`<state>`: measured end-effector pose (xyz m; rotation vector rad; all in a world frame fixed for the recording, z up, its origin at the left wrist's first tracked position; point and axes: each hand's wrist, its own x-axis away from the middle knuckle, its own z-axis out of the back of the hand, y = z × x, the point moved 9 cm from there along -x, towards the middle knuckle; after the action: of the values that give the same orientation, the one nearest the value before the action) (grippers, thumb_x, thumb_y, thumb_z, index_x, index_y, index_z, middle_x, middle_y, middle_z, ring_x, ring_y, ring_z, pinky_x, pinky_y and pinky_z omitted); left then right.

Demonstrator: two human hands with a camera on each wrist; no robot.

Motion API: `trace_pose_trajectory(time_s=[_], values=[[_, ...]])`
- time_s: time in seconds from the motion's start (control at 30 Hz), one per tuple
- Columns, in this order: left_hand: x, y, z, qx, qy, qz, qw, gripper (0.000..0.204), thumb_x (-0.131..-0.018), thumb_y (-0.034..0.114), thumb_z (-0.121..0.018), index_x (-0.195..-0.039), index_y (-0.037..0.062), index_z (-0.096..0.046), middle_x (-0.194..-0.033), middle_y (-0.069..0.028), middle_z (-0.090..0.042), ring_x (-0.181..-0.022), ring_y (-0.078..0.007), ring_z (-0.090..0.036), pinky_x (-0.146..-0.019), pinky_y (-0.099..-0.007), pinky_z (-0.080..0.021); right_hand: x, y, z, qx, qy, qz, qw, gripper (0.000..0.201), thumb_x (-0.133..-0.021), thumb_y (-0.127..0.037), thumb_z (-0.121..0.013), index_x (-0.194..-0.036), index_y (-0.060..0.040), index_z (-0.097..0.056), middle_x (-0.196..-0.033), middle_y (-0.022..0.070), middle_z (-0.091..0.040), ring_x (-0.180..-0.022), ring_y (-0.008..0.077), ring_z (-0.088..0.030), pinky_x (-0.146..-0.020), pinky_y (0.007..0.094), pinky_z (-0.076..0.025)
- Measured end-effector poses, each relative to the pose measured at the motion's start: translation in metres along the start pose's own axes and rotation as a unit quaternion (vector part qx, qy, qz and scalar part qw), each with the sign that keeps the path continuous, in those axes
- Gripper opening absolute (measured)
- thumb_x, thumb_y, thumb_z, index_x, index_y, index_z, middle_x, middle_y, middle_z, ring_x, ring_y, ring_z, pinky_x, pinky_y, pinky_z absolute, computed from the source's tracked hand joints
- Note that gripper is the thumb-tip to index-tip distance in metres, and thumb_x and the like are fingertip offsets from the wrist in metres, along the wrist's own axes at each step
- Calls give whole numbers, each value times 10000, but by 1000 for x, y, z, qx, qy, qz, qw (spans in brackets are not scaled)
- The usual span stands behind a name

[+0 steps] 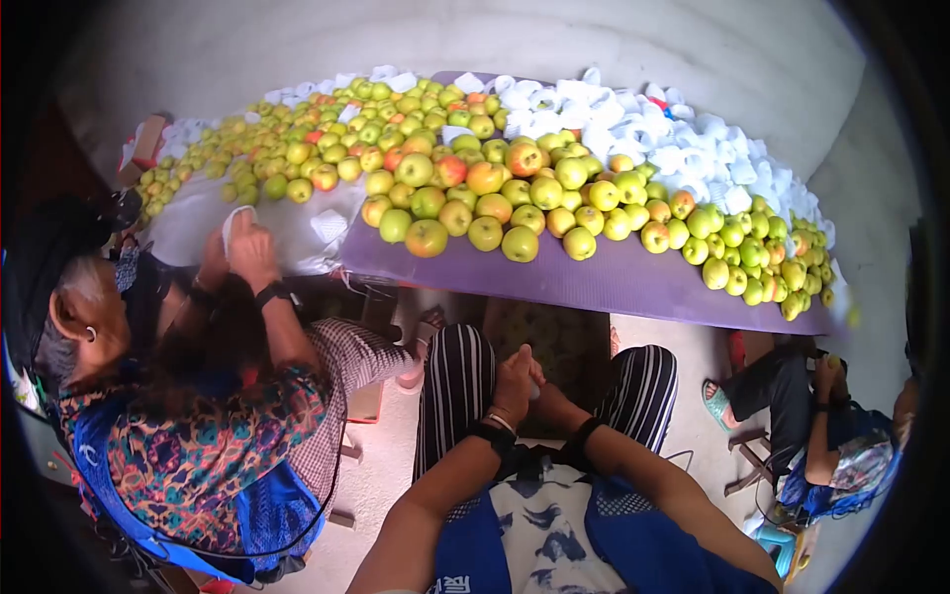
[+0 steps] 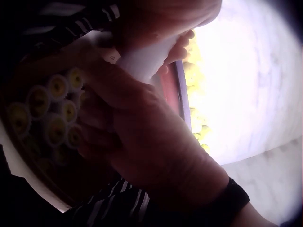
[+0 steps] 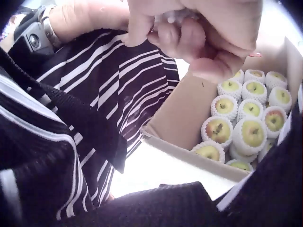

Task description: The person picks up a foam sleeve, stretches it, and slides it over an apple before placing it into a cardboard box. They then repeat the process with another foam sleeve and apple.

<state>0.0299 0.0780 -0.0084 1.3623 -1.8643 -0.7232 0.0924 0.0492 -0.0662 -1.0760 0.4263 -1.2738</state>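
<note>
In front of my lap, my left hand (image 1: 512,388) and right hand (image 1: 556,408) meet over an open cardboard box. Between them they grip a white foam net sleeve (image 2: 147,60), its surface partly covered by the fingers. I cannot tell whether an apple is inside it. From the right wrist side, the right hand (image 3: 227,28) shows curled fingers, with a bit of white showing among them. Below the hands, the cardboard box (image 3: 177,116) holds several apples (image 3: 251,135) in white foam nets, standing in rows.
A purple-covered table (image 1: 594,282) ahead bears a heap of loose yellow-green apples (image 1: 485,234) and a pile of white foam nets (image 1: 683,148). At left, close by, a seated person (image 1: 198,436) handles a white foam net. Another person (image 1: 841,436) sits at far right.
</note>
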Motion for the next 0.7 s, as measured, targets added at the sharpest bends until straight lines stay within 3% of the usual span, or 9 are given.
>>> trace_pose_trajectory(time_s=[0.07, 0.1, 0.23, 0.3, 0.43, 0.7], values=[[2, 3, -6, -21, 10, 0, 1000, 427, -882, 389, -438, -574, 103, -364, -525, -21, -394, -498, -116, -414, -487, -251, -370, 2, -11, 5, -144, 56, 25, 988, 269, -728, -129, -628, -965, -41, -538, -885, 87, -584, -834, 176, -551, -728, 304, -437], [3, 0, -4, -58, 22, 1, 998, 432, -887, 375, -433, -560, 103, -359, -511, -14, -387, -477, -107, -401, -470, -245, -355, -1, -10, -8, -100, 19, 103, 989, 241, -744, -108, -599, -961, -43, -518, -893, 78, -562, -838, 164, -525, -739, 299, -430], [10, 3, -11, -147, 9, 2, 989, 437, -894, 307, -442, -520, 104, -342, -482, 27, -356, -428, -74, -340, -429, -239, -287, -26, 26, -24, -91, 38, 118, 988, 203, -762, -99, -563, -951, -44, -509, -904, 71, -545, -851, 148, -499, -756, 291, -419], [8, -4, -10, -161, 3, -21, 987, 431, -890, 282, -454, -514, 99, -347, -490, 41, -349, -441, -61, -319, -429, -241, -265, -35, 29, -32, -218, -92, 105, 966, 182, -775, -111, -543, -939, -47, -498, -923, 61, -529, -872, 134, -475, -782, 284, -406], [13, 9, -22, -205, -23, -64, 976, 420, -881, 229, -483, -506, 83, -365, -507, 74, -325, -488, -31, -272, -431, -234, -220, -31, 27, -28, -189, -68, 99, 975, 175, -775, -113, -543, -931, -49, -497, -919, 58, -527, -871, 133, -474, -783, 283, -405], [10, 5, -22, -189, -22, -43, 981, 436, -888, 236, -474, -498, 86, -350, -502, 76, -321, -483, -22, -258, -430, -231, -208, -19, 26, -16, -110, 24, 78, 991, 155, -777, -116, -541, -912, -55, -497, -909, 50, -524, -869, 129, -472, -784, 280, -403]])
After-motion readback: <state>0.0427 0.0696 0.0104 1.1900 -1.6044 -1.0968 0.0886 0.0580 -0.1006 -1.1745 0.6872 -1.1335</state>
